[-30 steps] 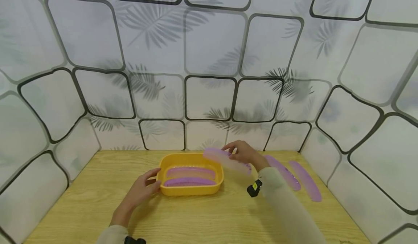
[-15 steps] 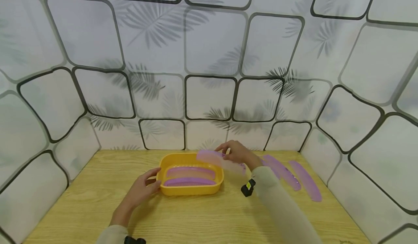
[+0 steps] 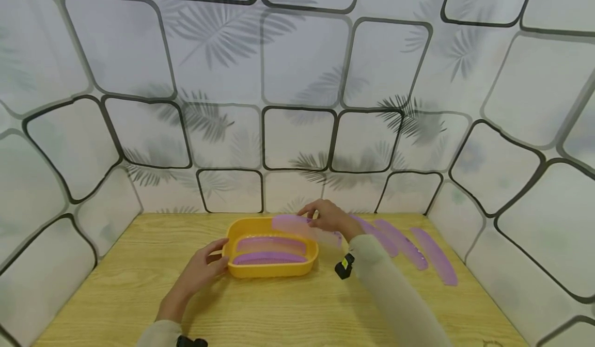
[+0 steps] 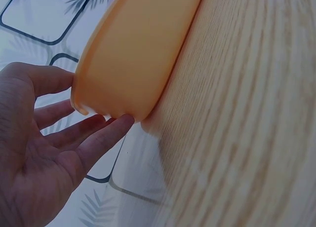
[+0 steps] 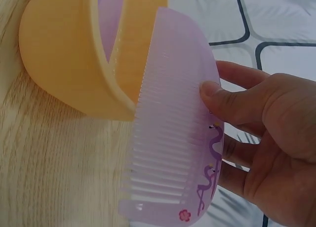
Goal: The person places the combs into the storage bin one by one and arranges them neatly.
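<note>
The lilac comb hangs over the back right corner of the yellow basket, pinched flat between thumb and fingers of the right hand. In the right wrist view its teeth face the basket's rim and one end overlaps the rim. Two more purple combs lie lengthwise inside the basket, side by side.

The left hand rests against the basket's left end with straight, relaxed fingers touching the wall; it steadies rather than grips.

To lay this comb well, I would judge that it should be turned parallel to the two inside the basket and lowered flat behind them, along the far wall, where free room shows. Tilting the teeth downward risks catching them on the rim. The left hand's light touch should be enough to stop the basket sliding on the wooden worktop.

Right of the basket, three further purple combs lie on the worktop in a slanted row, well apart from the basket. A patterned wall stands behind the basket.
</note>
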Demonstrator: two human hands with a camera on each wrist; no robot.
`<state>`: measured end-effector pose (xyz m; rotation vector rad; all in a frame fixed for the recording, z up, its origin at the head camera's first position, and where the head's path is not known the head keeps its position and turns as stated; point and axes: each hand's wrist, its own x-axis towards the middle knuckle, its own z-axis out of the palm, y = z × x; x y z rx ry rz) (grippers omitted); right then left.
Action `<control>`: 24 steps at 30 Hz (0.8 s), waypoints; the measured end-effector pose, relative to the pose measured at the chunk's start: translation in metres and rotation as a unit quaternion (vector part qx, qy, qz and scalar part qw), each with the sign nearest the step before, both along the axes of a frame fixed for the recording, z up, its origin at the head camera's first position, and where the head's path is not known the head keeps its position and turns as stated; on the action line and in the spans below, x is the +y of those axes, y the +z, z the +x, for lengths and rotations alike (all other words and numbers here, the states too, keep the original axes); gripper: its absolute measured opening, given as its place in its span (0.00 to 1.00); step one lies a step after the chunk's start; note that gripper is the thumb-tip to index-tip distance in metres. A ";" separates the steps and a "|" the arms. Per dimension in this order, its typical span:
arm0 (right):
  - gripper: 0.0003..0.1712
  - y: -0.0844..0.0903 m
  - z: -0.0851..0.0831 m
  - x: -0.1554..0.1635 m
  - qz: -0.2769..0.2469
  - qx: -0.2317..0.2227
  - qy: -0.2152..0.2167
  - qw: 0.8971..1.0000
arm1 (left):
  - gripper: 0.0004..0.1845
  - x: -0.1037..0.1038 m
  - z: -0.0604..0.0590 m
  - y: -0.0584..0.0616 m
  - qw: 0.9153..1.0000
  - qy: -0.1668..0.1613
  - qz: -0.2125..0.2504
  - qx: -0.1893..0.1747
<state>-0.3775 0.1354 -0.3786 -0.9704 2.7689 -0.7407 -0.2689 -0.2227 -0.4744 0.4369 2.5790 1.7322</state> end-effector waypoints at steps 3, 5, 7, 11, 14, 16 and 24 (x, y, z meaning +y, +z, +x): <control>0.19 0.002 0.000 -0.005 0.005 -0.003 -0.004 1.000 | 0.32 0.000 -0.001 0.000 1.000 -0.001 0.003 -0.002; 0.19 0.002 0.000 -0.008 0.013 -0.004 -0.008 1.000 | 0.32 0.000 -0.001 -0.001 1.000 -0.003 0.004 -0.002; 0.19 0.003 0.000 -0.011 0.018 -0.009 -0.011 1.000 | 0.32 -0.001 -0.001 -0.001 1.000 -0.004 0.004 -0.002; 0.19 0.006 0.001 -0.017 0.021 -0.019 -0.007 1.000 | 0.32 0.000 -0.001 -0.001 1.000 -0.005 0.003 -0.002; 0.19 0.006 0.001 -0.021 0.021 -0.023 -0.005 0.999 | 0.32 0.000 -0.001 0.000 1.000 -0.005 0.002 -0.004; 0.18 0.006 0.000 -0.024 0.023 -0.025 -0.006 0.999 | 0.32 0.000 -0.001 0.000 1.000 -0.005 0.002 -0.004; 0.18 0.004 -0.004 -0.033 0.029 -0.018 -0.005 0.999 | 0.32 -0.001 -0.002 -0.001 1.000 -0.005 -0.001 0.000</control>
